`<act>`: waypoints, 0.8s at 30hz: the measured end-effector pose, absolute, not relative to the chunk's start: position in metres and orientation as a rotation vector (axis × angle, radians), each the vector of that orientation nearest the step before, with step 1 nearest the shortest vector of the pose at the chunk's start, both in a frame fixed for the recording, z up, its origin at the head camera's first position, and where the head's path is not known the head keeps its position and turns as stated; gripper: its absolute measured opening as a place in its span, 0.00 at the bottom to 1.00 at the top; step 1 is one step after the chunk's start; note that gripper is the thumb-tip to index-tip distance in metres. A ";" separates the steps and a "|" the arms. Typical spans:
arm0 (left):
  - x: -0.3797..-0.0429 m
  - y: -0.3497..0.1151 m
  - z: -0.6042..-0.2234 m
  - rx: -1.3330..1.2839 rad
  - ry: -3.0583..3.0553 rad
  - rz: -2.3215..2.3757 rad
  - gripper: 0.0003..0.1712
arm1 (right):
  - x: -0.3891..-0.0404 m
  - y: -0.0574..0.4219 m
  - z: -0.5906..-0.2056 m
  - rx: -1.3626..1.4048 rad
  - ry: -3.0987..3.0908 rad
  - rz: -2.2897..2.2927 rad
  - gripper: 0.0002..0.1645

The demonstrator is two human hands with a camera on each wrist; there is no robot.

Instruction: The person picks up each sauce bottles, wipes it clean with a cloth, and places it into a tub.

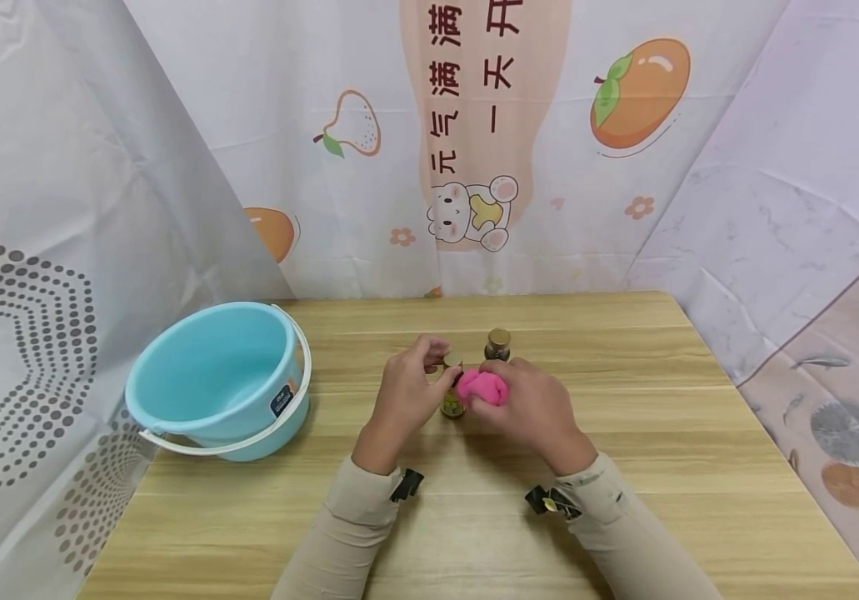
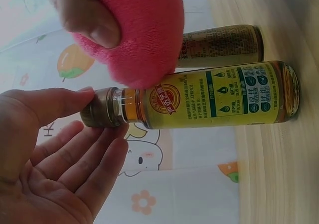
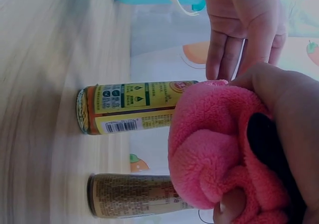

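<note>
An oil bottle with a yellow-green label (image 2: 219, 97) stands upright on the table. My left hand (image 1: 407, 392) pinches its brown-gold cap (image 2: 99, 108) between thumb and fingers. A bunched pink plush cloth (image 1: 485, 387) is gripped in my right hand (image 1: 537, 408), and it lies against the bottle's neck and upper label in the left wrist view. Part of the bottle's upper end is hidden by the cloth in the right wrist view. Just behind stands a second bottle (image 1: 498, 343) with a gold cap and a brownish label (image 3: 132, 196), touched by neither hand.
A light-blue bucket (image 1: 222, 312) with a white handle (image 1: 307, 367) stands at the table's left side. The wooden table (image 1: 699, 467) ends at a printed curtain (image 1: 354, 200) behind. More curtain hangs on both sides.
</note>
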State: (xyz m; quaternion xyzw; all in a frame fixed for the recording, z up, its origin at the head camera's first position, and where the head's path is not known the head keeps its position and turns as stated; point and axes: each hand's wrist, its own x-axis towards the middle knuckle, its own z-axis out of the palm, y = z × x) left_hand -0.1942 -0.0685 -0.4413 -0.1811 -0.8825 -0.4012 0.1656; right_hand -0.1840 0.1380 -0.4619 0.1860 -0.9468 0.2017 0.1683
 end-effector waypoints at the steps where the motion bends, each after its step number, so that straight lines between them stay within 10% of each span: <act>1: -0.194 -0.069 -0.441 -0.518 -2.515 -1.142 0.20 | -0.184 0.138 -0.461 0.529 -2.687 0.578 0.29; 24: -0.194 -0.068 -0.440 -0.533 -2.521 -1.195 0.18 | -0.191 0.130 -0.492 0.478 -3.028 0.513 0.19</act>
